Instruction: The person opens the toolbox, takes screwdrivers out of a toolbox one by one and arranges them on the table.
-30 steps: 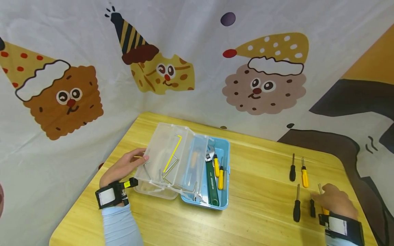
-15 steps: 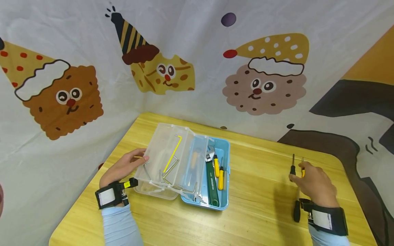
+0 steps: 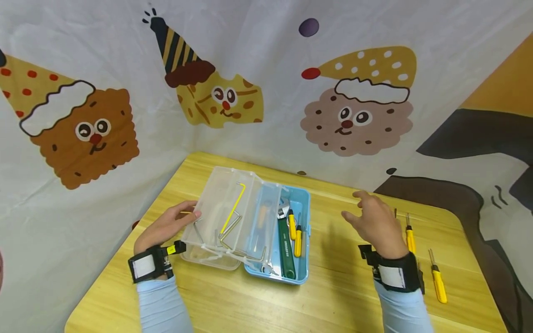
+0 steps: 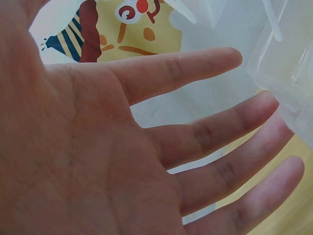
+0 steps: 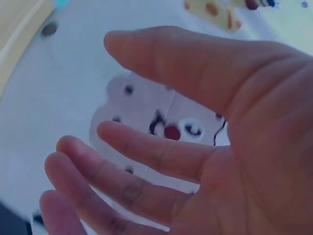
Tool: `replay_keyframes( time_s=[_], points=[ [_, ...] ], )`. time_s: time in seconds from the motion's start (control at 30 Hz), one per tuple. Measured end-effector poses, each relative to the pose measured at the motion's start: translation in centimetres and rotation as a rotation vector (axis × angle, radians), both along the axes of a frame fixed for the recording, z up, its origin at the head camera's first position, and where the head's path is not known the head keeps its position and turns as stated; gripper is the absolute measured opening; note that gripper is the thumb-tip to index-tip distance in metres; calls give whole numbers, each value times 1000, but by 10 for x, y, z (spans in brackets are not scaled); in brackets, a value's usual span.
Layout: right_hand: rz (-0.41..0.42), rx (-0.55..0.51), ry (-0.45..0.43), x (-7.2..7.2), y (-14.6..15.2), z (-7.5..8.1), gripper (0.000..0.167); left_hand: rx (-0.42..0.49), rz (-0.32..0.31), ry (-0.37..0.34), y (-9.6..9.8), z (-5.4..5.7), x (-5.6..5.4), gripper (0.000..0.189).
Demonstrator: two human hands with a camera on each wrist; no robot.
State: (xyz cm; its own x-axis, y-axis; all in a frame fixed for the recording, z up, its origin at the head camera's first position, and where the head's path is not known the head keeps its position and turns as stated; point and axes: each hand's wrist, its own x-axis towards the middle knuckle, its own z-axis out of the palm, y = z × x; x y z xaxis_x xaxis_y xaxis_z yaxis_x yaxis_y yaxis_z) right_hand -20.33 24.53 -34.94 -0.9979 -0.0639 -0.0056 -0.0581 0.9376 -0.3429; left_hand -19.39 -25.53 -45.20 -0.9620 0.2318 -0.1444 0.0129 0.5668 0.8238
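My left hand [image 3: 168, 225] lies at the left side of the clear plastic tray [image 3: 216, 187], its fingertips touching the edge in the left wrist view. Several L-shaped hex keys sit in that tray, one of them a yellow hex key [image 3: 234, 208]. Joined to it is the blue toolbox [image 3: 299, 196], which holds a green-handled adjustable wrench [image 3: 286, 247] and yellow-handled screwdrivers [image 3: 298, 243]. Between toolbox and loose screwdrivers my right hand [image 3: 378, 226] hovers over the table, thumb and fingers spread, holding nothing, as the right wrist view [image 5: 210, 147] confirms.
Yellow-handled screwdrivers [image 3: 438, 283] lie on the right part of the wooden table [image 3: 333, 300]. Black-handled ones beside them are mostly hidden by my right hand and wrist. A white cloth [image 3: 266, 143] with cartoon prints hangs behind the table.
My right hand has moved from the near right screwdrivers up over the far ones, then leftward toward the toolbox. The left hand and toolbox have stayed in place.
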Motion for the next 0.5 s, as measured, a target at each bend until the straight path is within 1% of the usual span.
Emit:
replay_keyframes(
  time_s=[0.13, 0.23, 0.43, 0.5],
  points=[
    [52, -56, -54, -9, -29, -2, 64, 1, 0, 5, -1, 0, 1, 64],
    [67, -86, -113, -16, -50, -7, 63, 3, 1, 8, -1, -1, 0, 64],
    [99, -93, -192, -32, -83, -26, 61, 13, -13, 10, 0, 0, -1, 64],
    [118, -97, -202, -40, -93, -34, 54, 16, -17, 14, 0, 1, 0, 63]
  ],
)
